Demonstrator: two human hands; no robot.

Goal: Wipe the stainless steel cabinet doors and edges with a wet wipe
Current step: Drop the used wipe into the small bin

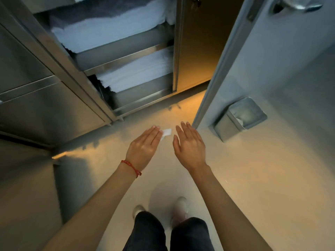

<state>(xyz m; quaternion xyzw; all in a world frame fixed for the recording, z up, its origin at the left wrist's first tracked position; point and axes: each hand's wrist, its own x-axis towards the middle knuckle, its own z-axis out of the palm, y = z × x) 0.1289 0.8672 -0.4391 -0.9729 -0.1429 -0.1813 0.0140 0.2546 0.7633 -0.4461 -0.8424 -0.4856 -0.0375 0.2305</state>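
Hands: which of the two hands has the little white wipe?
The left hand, the one with the red string bracelet on its wrist. The small white wet wipe sticks out past its fingertips. The right hand is flat and holds nothing.

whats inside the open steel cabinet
The cabinet holds stacks of folded white cloth on its shelves, with darker cloth at the top. Each shelf lip hides the stack bottoms, and the back is in shadow.
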